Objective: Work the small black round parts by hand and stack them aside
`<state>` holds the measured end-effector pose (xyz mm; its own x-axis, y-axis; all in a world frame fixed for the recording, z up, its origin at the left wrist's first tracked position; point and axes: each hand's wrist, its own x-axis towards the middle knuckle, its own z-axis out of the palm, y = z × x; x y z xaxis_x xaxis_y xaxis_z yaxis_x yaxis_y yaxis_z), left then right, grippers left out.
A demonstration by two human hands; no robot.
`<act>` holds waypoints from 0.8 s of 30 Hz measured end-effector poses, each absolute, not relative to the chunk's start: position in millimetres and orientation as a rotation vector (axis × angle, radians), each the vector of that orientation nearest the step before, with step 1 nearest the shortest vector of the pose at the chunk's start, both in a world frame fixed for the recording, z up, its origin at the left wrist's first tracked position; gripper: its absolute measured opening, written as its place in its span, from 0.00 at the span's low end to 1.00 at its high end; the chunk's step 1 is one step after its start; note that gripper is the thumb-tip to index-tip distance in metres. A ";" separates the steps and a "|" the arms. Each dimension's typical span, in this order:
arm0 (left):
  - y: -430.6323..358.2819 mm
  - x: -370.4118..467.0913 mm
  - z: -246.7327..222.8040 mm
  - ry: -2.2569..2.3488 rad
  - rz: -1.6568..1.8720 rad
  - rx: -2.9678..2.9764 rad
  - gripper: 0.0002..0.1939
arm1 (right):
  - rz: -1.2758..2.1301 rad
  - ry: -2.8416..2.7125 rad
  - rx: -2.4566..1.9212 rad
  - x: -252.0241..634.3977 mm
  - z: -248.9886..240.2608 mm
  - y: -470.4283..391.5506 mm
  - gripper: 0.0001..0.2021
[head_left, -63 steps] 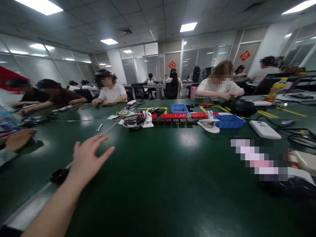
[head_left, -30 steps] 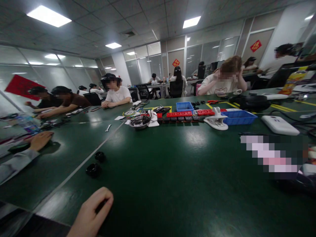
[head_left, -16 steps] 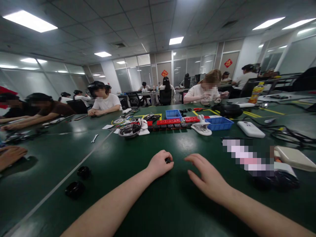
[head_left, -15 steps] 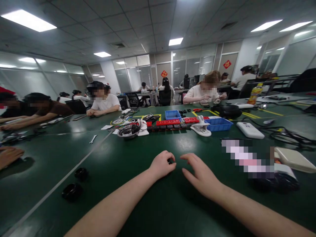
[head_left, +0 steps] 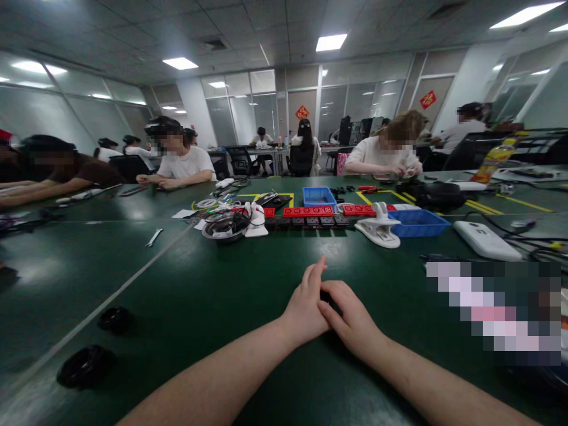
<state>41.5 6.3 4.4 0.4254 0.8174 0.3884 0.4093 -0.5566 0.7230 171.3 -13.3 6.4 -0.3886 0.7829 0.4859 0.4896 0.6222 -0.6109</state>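
My left hand (head_left: 306,307) is over the middle of the green table (head_left: 213,290), its fingers stretched forward and close together. My right hand (head_left: 352,316) meets it from the right, fingers bent and thumb against the left palm. Between the two hands is a small dark gap; anything held there is hidden. Beyond my hands lie a row of red and black power strips (head_left: 308,211) and a white clip stand (head_left: 379,228).
Two black rings (head_left: 84,365) lie at left, a wrench (head_left: 154,238) beyond them. Behind are a metal bowl (head_left: 224,234) of cables, a blue tray (head_left: 419,225) and a white device (head_left: 487,241). Blurred-out items lie at right. Several people sit around, one opposite (head_left: 381,155).
My hands have come together and now touch. The left fingers have straightened from a curl, and the right fingers have bent in against the left hand. The view has shifted slightly.
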 end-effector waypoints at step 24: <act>26.9 20.0 9.3 1.088 0.511 2.486 0.22 | 0.491 -2.068 -1.024 181.4 14.9 -12.8 0.16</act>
<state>20.0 26.9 9.3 0.6343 0.7530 0.1753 0.6155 -0.6290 0.4749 181.4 -12.8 14.9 -0.3871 0.7972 0.4633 0.5036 0.6037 -0.6180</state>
